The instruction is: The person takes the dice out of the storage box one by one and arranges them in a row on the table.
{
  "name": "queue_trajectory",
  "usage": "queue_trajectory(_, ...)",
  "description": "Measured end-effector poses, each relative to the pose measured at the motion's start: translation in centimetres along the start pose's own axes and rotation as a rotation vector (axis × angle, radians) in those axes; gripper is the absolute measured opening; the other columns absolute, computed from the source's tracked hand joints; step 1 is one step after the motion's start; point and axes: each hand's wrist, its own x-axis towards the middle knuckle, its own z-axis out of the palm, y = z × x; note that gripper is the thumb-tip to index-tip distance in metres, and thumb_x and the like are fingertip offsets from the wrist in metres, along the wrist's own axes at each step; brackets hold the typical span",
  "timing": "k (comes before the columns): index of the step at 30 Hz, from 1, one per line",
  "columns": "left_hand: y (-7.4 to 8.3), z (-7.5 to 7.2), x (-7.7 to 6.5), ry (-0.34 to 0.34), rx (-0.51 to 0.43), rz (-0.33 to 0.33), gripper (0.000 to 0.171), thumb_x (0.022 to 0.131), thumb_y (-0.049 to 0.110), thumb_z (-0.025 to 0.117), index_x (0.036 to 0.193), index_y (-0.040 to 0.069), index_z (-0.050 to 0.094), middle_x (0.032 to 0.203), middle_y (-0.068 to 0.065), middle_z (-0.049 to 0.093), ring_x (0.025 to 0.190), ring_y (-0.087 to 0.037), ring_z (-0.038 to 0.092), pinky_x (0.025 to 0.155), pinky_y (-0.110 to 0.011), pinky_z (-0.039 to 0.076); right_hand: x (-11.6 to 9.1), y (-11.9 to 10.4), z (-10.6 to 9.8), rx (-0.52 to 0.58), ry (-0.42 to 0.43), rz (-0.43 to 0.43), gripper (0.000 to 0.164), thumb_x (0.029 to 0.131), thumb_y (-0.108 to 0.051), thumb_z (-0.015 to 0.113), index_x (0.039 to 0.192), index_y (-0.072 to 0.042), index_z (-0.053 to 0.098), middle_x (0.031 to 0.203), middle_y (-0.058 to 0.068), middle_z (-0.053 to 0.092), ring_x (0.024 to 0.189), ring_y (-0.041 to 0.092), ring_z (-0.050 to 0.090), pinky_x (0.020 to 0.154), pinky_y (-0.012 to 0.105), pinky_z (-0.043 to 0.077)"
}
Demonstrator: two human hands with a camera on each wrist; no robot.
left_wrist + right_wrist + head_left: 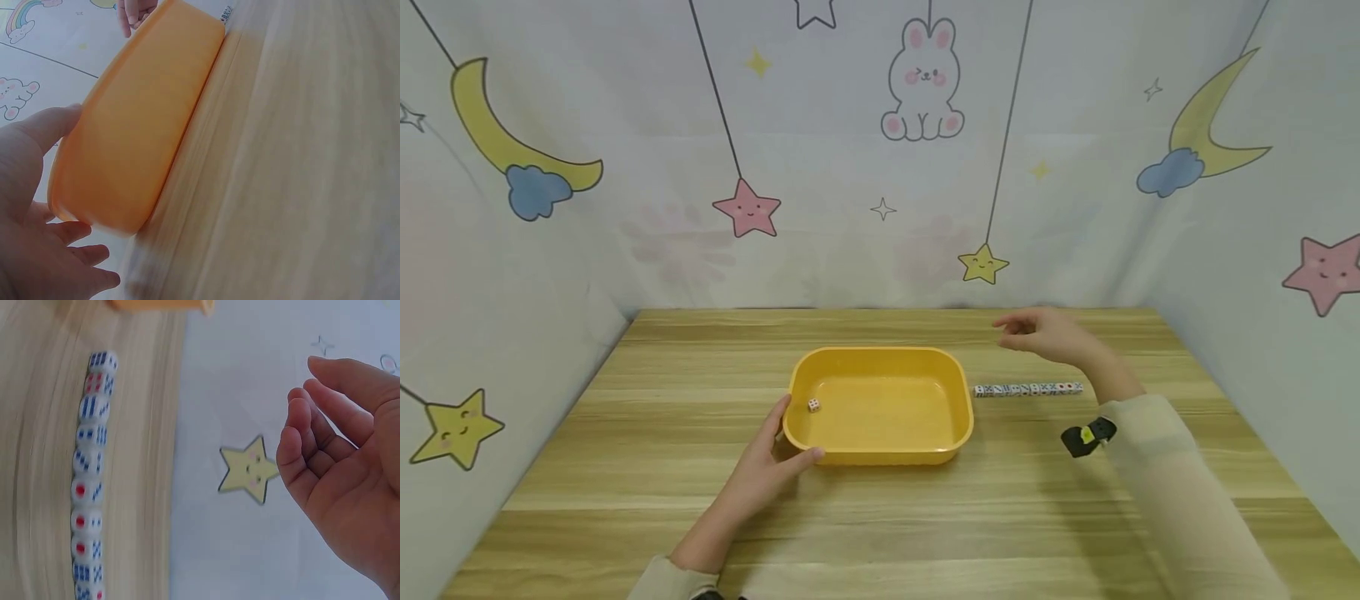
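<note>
A yellow plastic tub (880, 457) sits on the wooden table, with one white die (814, 405) lying inside near its left end. My left hand (766, 467) grips the tub's near left corner, the thumb on the front rim and the fingers along the left side. To the right of the tub, several white dice (1028, 389) with blue and red pips stand in a straight row, end to end. Above and behind that row hovers my right hand (1048, 333), fingers loosely bent and holding nothing. In the right wrist view its palm (350, 512) shows bare.
The wooden table (880, 533) runs up to a pale curtain (850, 275) printed with stars, moons and a rabbit, which also stands at both sides. A black band with a small yellow flower (1087, 435) hangs at the right sleeve.
</note>
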Motion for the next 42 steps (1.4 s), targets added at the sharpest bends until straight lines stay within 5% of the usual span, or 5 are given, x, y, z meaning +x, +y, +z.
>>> queue_trajectory(6,-0.1,0.0,0.1,-0.003,0.002,0.007,0.097,0.084,0.037,0.075,0.156,0.015,0.013,0.159,-0.014,0.021,0.146,-0.034,0.016,0.114,-0.06,0.013,1.4,-2.4,2.3,0.064,-0.07,-0.081,0.04,0.094,-0.022,0.064,0.128,-0.001,0.059,0.099,0.013,0.066,0.084,0.019,0.056,0.073,0.03,0.048)
queue_trajectory(34,-0.1,-0.1,0.0,0.01,0.001,-0.006,0.096,0.085,0.032,0.074,0.156,0.013,0.012,0.158,-0.015,0.023,0.146,-0.034,0.016,0.115,-0.06,0.012,6.8,-11.3,13.1,0.095,-0.293,-0.326,0.036,0.092,-0.019,0.064,0.122,0.002,0.063,0.086,0.0,0.063,0.069,0.008,0.049,0.064,0.02,0.043)
queue_trajectory(42,0.1,-0.1,-0.1,0.01,0.001,0.006,0.094,0.086,0.031,0.074,0.155,0.013,0.013,0.158,-0.015,0.023,0.145,-0.034,0.017,0.114,-0.06,0.012,7.4,-12.5,15.1,0.099,-0.319,-0.298,0.034,0.091,-0.016,0.065,0.121,0.0,0.064,0.085,-0.001,0.063,0.07,0.008,0.05,0.065,0.019,0.044)
